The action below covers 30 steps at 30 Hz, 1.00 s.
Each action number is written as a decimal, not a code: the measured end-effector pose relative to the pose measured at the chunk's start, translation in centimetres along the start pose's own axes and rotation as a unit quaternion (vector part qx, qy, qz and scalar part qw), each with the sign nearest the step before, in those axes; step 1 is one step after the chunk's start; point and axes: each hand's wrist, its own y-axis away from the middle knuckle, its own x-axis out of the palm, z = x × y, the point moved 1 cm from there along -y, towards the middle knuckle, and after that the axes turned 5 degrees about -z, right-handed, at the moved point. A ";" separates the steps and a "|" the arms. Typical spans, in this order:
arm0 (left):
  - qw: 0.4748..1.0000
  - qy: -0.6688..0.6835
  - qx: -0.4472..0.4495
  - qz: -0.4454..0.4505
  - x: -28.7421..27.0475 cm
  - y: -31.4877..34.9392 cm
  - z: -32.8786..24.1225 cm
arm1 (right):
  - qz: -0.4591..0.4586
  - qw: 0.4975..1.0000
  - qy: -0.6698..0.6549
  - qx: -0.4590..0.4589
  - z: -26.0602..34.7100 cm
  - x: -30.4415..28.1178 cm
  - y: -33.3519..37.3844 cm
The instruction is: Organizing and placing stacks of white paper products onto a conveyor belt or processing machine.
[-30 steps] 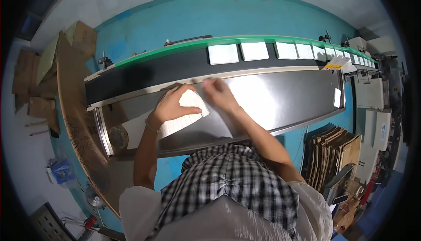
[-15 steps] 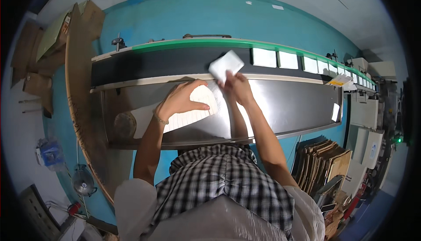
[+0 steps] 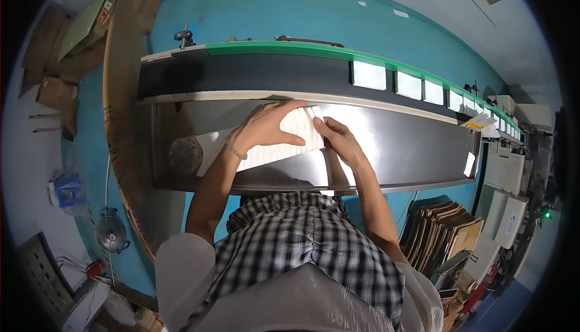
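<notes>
A long row of thin white packets [image 3: 269, 156], stood on edge face to face, lies slantwise in the shallow metal tray [image 3: 399, 148]. Across the row's right part rests my left hand [image 3: 266, 128], thumb and fingers spread apart. At the row's right end my right hand [image 3: 343, 141] pinches the end white packet [image 3: 317, 114], thumb on its near face; the other fingers are partly hidden behind. Against the row's left end sits a round brownish block [image 3: 185, 154]. Beyond the tray runs a dark conveyor belt [image 3: 254, 75] carrying several flat white packets [image 3: 368, 76] toward the right.
A green rail [image 3: 290, 47] edges the belt's far side. On the left rises a tall cardboard sheet [image 3: 118, 90]. A yellow-and-white card [image 3: 480, 122] juts out by the tray's right end. Flattened cardboard [image 3: 438, 232] is stacked below on the right.
My right hand has let go of a white packet on the belt and come back to the row's end. The belt's packets have shifted right. My left hand stays at the row.
</notes>
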 end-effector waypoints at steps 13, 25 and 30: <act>0.999 0.013 0.006 -0.047 -0.4 0.0 0.8 | -0.160 0.978 -0.009 -0.131 1.6 -1.8 -3.9; 0.999 0.006 -0.009 -0.045 -1.1 0.9 2.1 | -0.030 0.995 -0.095 0.008 -1.1 1.5 -2.6; 0.999 -0.001 -0.006 -0.051 -1.4 1.0 2.6 | -0.099 0.983 -0.130 -0.088 0.5 -0.2 -6.7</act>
